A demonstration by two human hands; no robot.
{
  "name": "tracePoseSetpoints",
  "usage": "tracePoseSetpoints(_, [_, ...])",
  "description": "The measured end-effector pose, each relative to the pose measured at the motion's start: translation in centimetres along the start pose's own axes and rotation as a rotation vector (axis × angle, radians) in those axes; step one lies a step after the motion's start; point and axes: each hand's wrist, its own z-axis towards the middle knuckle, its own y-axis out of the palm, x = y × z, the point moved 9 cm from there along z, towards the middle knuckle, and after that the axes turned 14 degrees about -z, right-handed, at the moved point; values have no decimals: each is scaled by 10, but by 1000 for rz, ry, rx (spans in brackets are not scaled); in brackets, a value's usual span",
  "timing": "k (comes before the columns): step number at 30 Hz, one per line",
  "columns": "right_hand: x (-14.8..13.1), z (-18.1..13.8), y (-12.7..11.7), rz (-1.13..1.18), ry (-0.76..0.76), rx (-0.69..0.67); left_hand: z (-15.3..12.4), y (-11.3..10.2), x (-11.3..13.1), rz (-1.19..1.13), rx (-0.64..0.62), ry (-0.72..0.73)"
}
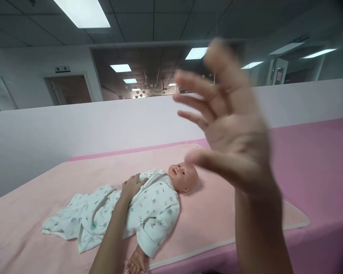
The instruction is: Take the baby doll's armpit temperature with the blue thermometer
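A bald baby doll [185,178] lies on its back, its head toward the right. It wears a white baby outfit [160,203] printed with small green and pink figures. My left hand [133,187] rests flat on the doll's chest, fingers stretched out over the cloth. Raised high in front of the camera, my right hand [234,129] is empty and slightly blurred, with fingers and thumb spread apart. It touches nothing, and its thumb covers a little of the view above the doll's head. One of the doll's hands [137,260] sticks out of the sleeve near the front edge.
Beneath the doll a pale pink pad [211,217] lies on a darker pink sheet [317,163]. A low white wall [131,127] runs behind. Beyond it are a doorway [70,90], a window opening and ceiling lights [84,11].
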Motion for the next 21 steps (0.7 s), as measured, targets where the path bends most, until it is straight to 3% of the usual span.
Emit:
tracePoseSetpoints(2, [42, 20, 19, -32, 33, -98, -1, 0, -1, -20, -8, -31])
tracePoseSetpoints(5, [148, 27, 39, -147, 216, -138, -4, -3, 4, -40, -3, -39])
tracePoseSetpoints(7, [216, 13, 45, -267, 379, -183, -5, -5, 6, -48, 7, -43])
tracePoseSetpoints(10, [275, -18, 48, -287, 537, -330, -8, -7, 9, -63, 12, -50])
tracePoseSetpoints(13, [295, -48, 51, -117, 705, -478, -10, -9, 13, -82, 13, -38])
tracePoseSetpoints(15, [295, -56, 50, 2, 757, -476, -11, -9, 13, -92, 17, -37])
tracePoseSetpoints(21, [282, -56, 51, 69, 689, -458, -9, -8, 10, -93, 18, -38])
